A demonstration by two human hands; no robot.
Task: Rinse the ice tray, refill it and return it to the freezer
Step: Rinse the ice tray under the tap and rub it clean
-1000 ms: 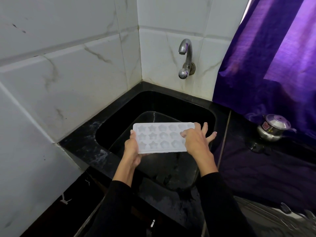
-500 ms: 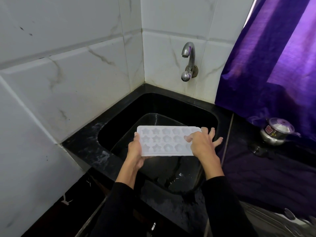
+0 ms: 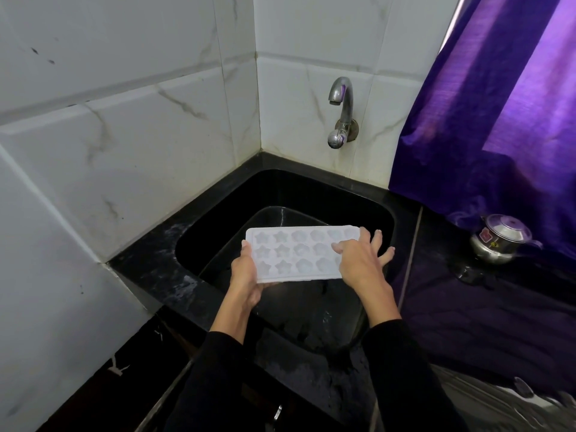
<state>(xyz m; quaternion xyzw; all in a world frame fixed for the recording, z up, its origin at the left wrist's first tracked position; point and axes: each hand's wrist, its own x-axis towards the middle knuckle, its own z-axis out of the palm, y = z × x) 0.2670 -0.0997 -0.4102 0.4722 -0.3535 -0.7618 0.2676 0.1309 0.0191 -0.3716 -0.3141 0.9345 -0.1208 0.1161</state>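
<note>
Holding a white plastic ice tray [image 3: 296, 254] with star-shaped cells over the glossy black sink [image 3: 378, 210], our left hand [image 3: 246, 272] has its grip around 1 end; our right hand [image 3: 358, 260] rests open-fingered on the other, below a curved chrome tap [image 3: 341, 110].

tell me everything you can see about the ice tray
The ice tray is a white, flat rectangular mould, plastic by its look, with three rows of star and flower-shaped cells facing up. The cells look empty, though water would be hard to see. It is held roughly level above the black sink, well below the tap. The left hand grips its left end; the right hand rests on its right end, fingers spread.
</note>
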